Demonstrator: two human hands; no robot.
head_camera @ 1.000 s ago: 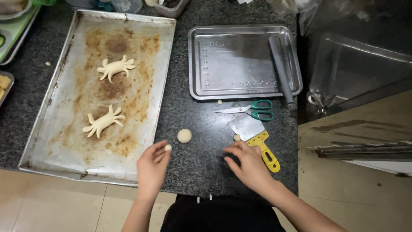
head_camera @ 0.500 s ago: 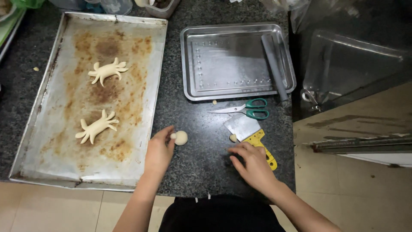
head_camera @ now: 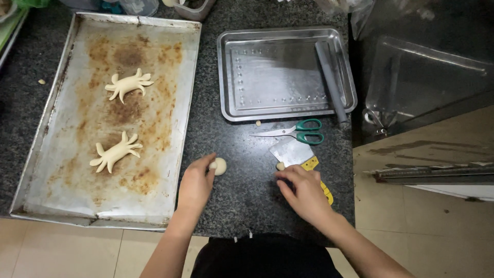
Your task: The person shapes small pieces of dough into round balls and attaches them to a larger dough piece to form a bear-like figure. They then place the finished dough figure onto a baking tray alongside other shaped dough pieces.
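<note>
Two hands low on the dark worktop point(head_camera: 242, 195). Left hand point(head_camera: 196, 184) fingertips pinch a small dough ball point(head_camera: 219, 166) beside the baking tray point(head_camera: 170, 170). Right hand point(head_camera: 304, 191) curled loosely, fingertips touching a dough bit point(head_camera: 280, 166) by the scraper point(head_camera: 293, 152); grip unclear.

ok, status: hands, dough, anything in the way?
Left hand touching dough ball. Right hand on yellow-handled scraper, beside small dough bit. Scissors nearby, not blocking.

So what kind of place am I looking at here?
Probably a home or small kitchen set up for baking: a dark granite counter, a worn baking tray with two crab-shaped dough pieces, and a dough ball at the left hand.
</note>
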